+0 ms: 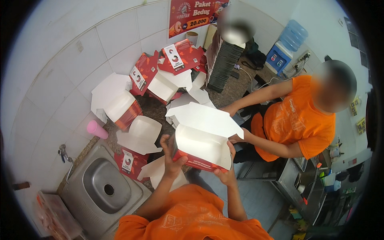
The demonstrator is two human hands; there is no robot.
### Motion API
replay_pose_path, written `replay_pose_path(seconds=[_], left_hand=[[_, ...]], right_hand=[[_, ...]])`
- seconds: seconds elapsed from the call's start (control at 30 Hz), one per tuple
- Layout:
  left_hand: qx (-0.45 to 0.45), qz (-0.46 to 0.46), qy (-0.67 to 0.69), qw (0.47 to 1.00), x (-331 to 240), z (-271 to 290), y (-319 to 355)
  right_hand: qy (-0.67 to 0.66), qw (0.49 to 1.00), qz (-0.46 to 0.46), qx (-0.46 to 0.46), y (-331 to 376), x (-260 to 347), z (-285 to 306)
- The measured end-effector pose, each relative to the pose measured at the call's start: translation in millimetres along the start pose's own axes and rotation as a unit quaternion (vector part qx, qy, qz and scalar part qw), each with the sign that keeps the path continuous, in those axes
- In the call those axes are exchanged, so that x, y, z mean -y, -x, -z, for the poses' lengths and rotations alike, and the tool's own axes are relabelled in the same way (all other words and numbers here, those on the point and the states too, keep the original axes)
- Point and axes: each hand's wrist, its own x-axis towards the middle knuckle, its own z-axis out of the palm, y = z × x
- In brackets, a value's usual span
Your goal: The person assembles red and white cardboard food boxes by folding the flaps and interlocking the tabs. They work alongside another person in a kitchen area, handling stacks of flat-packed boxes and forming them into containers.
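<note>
My left hand (175,161) and my right hand (227,170) grip the two ends of a folded red paper food box (202,145) with a white inside. Its lid stands up at the back, and the inside shows bare. Thumbs press on the red front wall, while some fingers are hidden behind the sides. Another open box (142,130) lies on the counter to the left of my left hand. Below it is a red carton piece (130,165). Part of a white-lined box (158,176) shows behind my left forearm.
A steel sink (108,188) with a pink cup (97,129) by its corner lies left. Nested boxes (127,111) and a tall carton stack (225,60) stand on the counter. A co-worker in orange (298,114) is close on the right, before a metal worktable (290,180).
</note>
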Motion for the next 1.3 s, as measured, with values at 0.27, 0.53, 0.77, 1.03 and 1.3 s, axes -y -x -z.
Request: replay_pose_path(seconds=[0.27, 0.53, 0.77, 1.03, 1.3], left_hand=[[0.106, 0.013, -0.205, 0.973, -56, 22, -15], [0.064, 0.187, -0.249, 0.948, -48, 81, 15], [0.059, 0.133, -0.241, 0.960, -6, 101, 12], [0.036, 0.137, -0.219, 0.965, 2, 79, -4], [0.168, 0.125, -0.475, 0.855, -29, 58, -13]], right_hand=[[0.085, 0.988, -0.007, 0.128, -37, -2, 8], [0.042, 0.973, -0.050, 0.220, -73, 0, 3], [-0.001, 0.980, -0.082, 0.183, -72, -24, 14], [0.052, 0.988, -0.071, 0.124, -61, -46, 19], [0.069, 0.976, -0.095, 0.186, -68, -24, 37]])
